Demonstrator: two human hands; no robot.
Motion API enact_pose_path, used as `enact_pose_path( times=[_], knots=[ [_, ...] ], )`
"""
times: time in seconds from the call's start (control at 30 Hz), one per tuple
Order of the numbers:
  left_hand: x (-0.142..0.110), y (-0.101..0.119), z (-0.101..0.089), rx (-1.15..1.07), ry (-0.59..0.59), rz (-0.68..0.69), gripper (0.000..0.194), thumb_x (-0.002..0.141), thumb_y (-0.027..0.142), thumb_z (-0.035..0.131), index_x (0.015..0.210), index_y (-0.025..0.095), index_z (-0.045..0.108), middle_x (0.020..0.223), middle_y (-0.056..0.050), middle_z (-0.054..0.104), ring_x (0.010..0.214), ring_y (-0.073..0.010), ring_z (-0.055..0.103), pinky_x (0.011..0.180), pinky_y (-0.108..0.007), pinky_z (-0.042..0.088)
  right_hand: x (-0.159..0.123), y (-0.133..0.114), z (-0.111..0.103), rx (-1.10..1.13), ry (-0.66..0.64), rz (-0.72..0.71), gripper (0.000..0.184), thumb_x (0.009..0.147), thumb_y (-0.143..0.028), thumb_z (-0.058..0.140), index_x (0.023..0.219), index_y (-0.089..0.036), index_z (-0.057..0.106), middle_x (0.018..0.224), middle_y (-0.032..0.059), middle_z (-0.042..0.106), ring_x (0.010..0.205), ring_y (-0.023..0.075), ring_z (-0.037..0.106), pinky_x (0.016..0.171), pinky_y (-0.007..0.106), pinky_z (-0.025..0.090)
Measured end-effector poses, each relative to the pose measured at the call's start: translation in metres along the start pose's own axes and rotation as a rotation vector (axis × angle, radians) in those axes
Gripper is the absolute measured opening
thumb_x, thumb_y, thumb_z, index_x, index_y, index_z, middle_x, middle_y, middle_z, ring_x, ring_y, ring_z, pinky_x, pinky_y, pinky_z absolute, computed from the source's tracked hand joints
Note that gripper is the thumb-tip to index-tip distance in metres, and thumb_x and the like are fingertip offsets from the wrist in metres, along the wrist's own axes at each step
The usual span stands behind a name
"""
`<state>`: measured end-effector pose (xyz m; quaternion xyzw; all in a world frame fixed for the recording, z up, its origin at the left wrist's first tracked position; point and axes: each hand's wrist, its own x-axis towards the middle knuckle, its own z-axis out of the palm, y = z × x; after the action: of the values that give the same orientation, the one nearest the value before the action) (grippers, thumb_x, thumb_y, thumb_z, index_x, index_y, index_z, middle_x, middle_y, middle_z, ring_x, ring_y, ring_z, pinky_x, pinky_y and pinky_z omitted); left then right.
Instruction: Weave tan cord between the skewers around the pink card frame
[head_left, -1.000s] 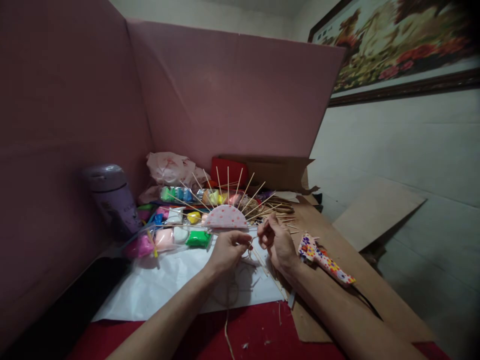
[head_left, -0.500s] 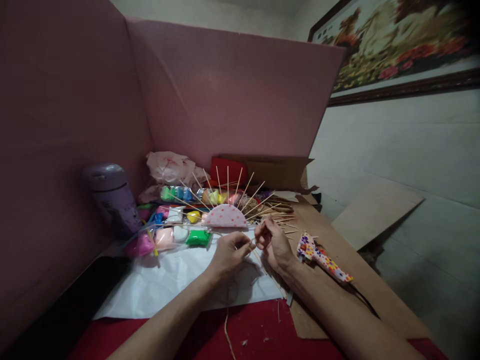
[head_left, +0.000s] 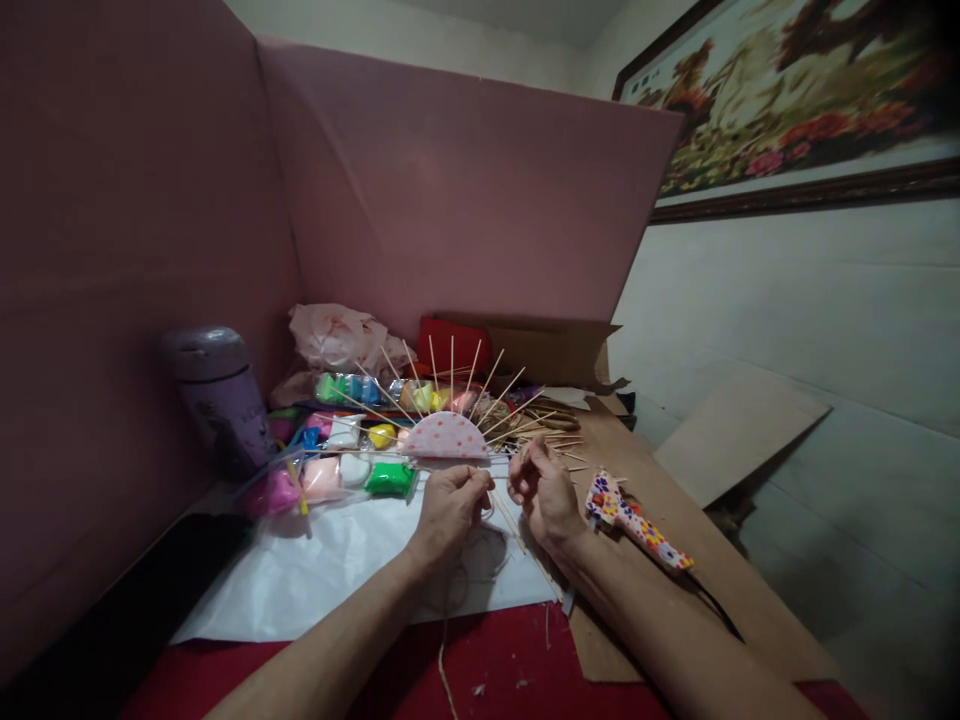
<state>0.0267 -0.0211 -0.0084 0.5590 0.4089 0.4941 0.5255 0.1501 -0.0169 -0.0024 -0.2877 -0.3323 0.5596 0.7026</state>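
Pink panels (head_left: 450, 190) close off the back and left of my surface (head_left: 375, 680), red along the lower edge of the frame. My left grip (head_left: 450, 508), at lower centre, is pinched together on twine (head_left: 442, 660), which loops just below it; a length trails down to the bottom edge. My right grip (head_left: 550, 497), just beside, is curled, and I cannot tell whether it holds anything. Mid-frame above sits a dotted half-disc (head_left: 446, 437), flat edge down, long axis crosswise, thin sticks (head_left: 452, 365) fanning upward. White sheeting (head_left: 322, 575) spreads beneath my grips. Cardboard (head_left: 641, 450) on the right carries a flower-patterned glue gun (head_left: 645, 525), its corded end toward lower right. Lettering on the purple bottle (head_left: 225, 410) at left is too blurred to read. Upper right, a framed picture (head_left: 810, 100) hangs on the pale wall (head_left: 825, 310).
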Motion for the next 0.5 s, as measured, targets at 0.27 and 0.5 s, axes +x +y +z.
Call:
enact_pose_path(
  times=[0.27,0.5],
  knots=[
    [0.008,-0.009,-0.007,-0.123,0.002,0.027,0.03,0.07,0.041,0.058,0.067,0.011,0.058,0.048,0.003,0.05,0.034,-0.004,0.036,0.032,-0.016,0.025,0.006,0.0,-0.002,-0.076,-0.103,-0.037,0.026,0.074,-0.042,0.056,0.068,-0.019,0.045,0.062,-0.0012,0.06,0.037,0.0054,0.041,0.031,0.015,0.029],
    [0.01,-0.007,-0.01,-0.184,0.104,0.049,0.032,0.071,0.044,0.057,0.07,0.012,0.057,0.05,0.004,0.048,0.037,-0.0046,0.036,0.034,-0.016,0.025,0.001,0.007,-0.001,-0.391,-0.165,0.034,0.029,0.07,-0.043,0.061,0.07,-0.017,0.048,0.052,-0.005,0.052,0.035,0.0039,0.039,0.03,0.014,0.029]
  ],
)
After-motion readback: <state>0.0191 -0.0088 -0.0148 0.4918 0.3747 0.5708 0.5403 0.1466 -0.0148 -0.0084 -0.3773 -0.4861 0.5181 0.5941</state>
